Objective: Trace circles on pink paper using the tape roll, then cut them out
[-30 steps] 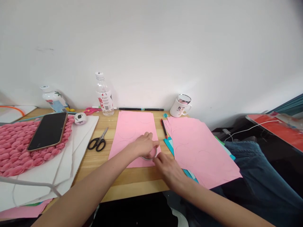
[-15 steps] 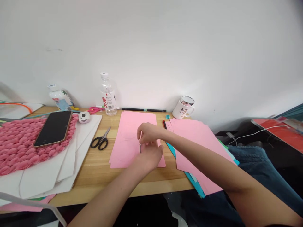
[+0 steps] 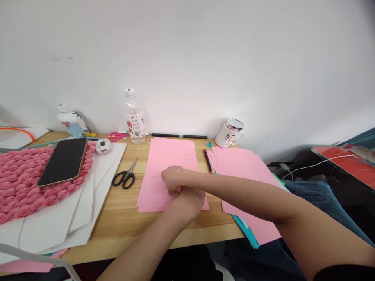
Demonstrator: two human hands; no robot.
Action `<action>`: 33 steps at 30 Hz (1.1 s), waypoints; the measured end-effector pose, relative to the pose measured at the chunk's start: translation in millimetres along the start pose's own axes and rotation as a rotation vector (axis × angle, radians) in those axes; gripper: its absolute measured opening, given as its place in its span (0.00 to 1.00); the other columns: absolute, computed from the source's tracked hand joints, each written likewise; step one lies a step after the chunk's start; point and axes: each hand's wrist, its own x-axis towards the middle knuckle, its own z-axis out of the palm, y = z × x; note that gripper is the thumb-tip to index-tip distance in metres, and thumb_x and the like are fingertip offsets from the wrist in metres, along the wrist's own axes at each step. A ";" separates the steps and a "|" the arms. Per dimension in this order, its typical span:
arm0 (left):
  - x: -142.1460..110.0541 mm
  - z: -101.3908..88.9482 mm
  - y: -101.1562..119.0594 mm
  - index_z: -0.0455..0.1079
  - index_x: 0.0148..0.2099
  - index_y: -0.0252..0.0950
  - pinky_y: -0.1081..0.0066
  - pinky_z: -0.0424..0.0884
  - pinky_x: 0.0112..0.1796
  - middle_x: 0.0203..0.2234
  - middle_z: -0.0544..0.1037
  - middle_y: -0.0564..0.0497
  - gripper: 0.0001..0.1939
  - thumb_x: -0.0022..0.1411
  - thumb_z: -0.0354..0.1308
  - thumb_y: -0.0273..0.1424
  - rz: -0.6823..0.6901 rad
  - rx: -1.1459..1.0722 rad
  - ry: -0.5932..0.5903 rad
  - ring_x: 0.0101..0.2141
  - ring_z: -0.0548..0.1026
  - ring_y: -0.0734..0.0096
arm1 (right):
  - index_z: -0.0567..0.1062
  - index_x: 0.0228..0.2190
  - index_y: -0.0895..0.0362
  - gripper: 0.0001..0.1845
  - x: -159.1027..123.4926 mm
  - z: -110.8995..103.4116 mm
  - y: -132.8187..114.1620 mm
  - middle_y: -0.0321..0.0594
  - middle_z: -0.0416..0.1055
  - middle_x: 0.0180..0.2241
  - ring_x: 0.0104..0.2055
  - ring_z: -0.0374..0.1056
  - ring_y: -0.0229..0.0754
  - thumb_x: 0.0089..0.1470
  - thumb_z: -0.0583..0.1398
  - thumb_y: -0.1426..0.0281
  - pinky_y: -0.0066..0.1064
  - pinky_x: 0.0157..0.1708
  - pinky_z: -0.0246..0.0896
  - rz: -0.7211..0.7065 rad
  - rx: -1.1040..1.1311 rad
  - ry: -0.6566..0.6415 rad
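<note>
A stack of pink paper [image 3: 172, 150] lies in front of me, with faint curved pencil-like lines on its top sheet. My right hand [image 3: 173, 178] is closed low over the stack, and a small thin tip shows below its fingers; what it belongs to is hidden. Crossing just beneath the right wrist, my left hand [image 3: 191, 201] rests on the lower part of the paper. Its fingers are covered by the right arm. Black-handled scissors [image 3: 125, 176] lie left of the stack, and a marker [image 3: 207, 160] with a red end lies to its right.
Pink rosette-covered board [image 3: 26, 183] with a phone [image 3: 64, 160] on it fills the left, over white sheets [image 3: 73, 230]. A water bottle [image 3: 134, 121], black pens [image 3: 178, 136] and a mug [image 3: 229, 134] stand or lie along the wall. More pink sheets [image 3: 246, 171] lie right.
My right hand has come down and toward me, its fingers now closed near the left hand. The round rim seen by the left fingers is now hidden.
</note>
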 end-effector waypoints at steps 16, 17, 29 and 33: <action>-18.2 -10.6 17.2 0.65 0.51 0.29 0.59 0.67 0.33 0.46 0.69 0.31 0.26 0.47 0.61 0.23 -0.117 0.487 0.119 0.44 0.70 0.42 | 0.66 0.13 0.59 0.08 16.4 -16.8 35.7 0.34 0.60 0.14 0.21 0.60 0.36 0.35 0.58 0.80 0.27 0.20 0.54 0.145 0.271 -0.098; -17.3 -8.9 16.7 0.66 0.50 0.28 0.59 0.67 0.32 0.45 0.69 0.31 0.25 0.47 0.61 0.24 -0.119 0.489 0.122 0.43 0.70 0.41 | 0.65 0.12 0.58 0.09 18.2 -16.5 39.0 0.33 0.59 0.14 0.21 0.58 0.35 0.35 0.58 0.80 0.27 0.20 0.52 0.143 0.270 -0.084; -8.2 1.3 11.9 0.67 0.48 0.29 0.58 0.65 0.34 0.43 0.69 0.32 0.25 0.45 0.64 0.27 -0.113 0.464 0.193 0.43 0.69 0.42 | 0.59 0.12 0.56 0.12 21.5 -5.5 86.9 0.31 0.54 0.15 0.21 0.52 0.34 0.35 0.59 0.77 0.28 0.20 0.45 0.208 0.318 -0.008; -5.7 7.3 9.4 0.68 0.49 0.30 0.56 0.65 0.35 0.43 0.69 0.32 0.29 0.41 0.66 0.27 -0.095 0.504 0.244 0.41 0.69 0.44 | 0.60 0.13 0.56 0.13 14.0 5.2 102.1 0.31 0.55 0.16 0.21 0.54 0.34 0.34 0.61 0.76 0.28 0.20 0.47 0.209 0.355 0.006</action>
